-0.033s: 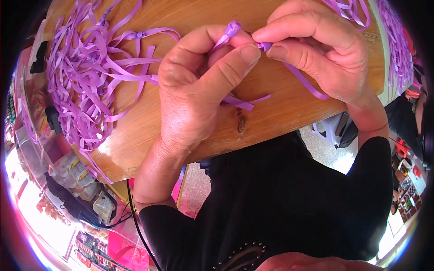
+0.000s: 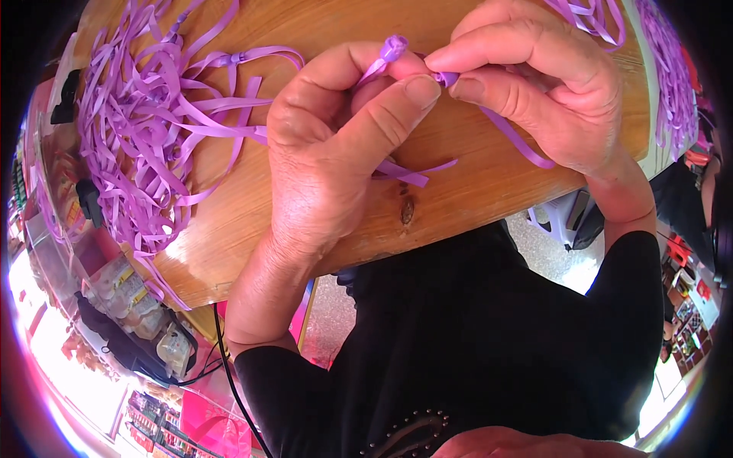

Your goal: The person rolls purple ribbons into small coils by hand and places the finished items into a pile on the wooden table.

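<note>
Above the wooden table (image 2: pixel 473 195), my two hands meet over a purple ribbon (image 2: pixel 447 79). The thumb and index finger of my left hand (image 2: pixel 328 145) are pressed together on it. A small rolled purple knot (image 2: pixel 394 49) stands up by that index finger. My right hand (image 2: pixel 553 95) pinches a short folded bit of the ribbon between thumb and fingertips, right beside the left thumb tip. One purple strand (image 2: pixel 519 139) curves down below the right hand, and ribbon ends (image 2: pixel 412 174) stick out under the left. My fingers hide part of the ribbon.
A tangled heap of purple ribbons (image 2: pixel 153 137), some knotted, covers the table's left side. More ribbons (image 2: pixel 672 84) hang at the far right, with loose loops (image 2: pixel 592 17) at the top. A black cable (image 2: pixel 227 366) runs down at the lower left. Bagged goods (image 2: pixel 134 301) lie beyond the table's left edge.
</note>
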Tool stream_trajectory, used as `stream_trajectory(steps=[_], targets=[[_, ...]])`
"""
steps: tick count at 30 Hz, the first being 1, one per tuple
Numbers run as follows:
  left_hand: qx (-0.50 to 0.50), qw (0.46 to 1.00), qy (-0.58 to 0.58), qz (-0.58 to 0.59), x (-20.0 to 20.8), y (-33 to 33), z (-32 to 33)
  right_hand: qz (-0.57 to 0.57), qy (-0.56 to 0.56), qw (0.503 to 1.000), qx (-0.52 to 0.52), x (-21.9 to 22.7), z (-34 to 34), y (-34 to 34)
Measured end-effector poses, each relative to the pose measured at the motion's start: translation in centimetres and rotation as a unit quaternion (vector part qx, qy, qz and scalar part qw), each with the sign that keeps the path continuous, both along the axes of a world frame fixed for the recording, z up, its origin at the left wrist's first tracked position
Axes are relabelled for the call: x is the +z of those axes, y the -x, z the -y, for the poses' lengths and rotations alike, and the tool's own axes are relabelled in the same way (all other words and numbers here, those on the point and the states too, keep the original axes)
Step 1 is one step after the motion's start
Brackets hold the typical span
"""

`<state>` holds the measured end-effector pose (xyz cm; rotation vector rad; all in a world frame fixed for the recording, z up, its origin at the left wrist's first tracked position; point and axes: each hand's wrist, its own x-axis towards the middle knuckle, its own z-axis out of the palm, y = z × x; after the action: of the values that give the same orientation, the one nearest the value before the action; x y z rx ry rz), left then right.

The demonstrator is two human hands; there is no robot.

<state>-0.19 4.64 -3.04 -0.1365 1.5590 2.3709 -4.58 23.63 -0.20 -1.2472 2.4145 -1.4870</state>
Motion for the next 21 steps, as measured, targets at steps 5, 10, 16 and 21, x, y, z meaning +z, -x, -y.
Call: stream_trajectory(steps=[5,10,16,21], targets=[[-0.016,1.0,0.015,0.007,0.0,0.2,0.1,-0.019,0.033,0.999,0.006,-1.1,0.0,0.0],[-0.029,0.999,0.018,-0.005,-0.2,0.1,0.0,-0.003,0.043,0.999,0.001,-1.2,0.0,-0.3],[-0.015,1.0,-0.006,-0.025,-0.8,0.1,0.1,0.079,0.022,0.997,0.005,-0.3,0.0,-0.3],[0.025,0.997,0.034,-0.057,-0.7,0.0,-0.5,0.115,0.059,0.992,0.006,-1.0,-0.3,0.0]])
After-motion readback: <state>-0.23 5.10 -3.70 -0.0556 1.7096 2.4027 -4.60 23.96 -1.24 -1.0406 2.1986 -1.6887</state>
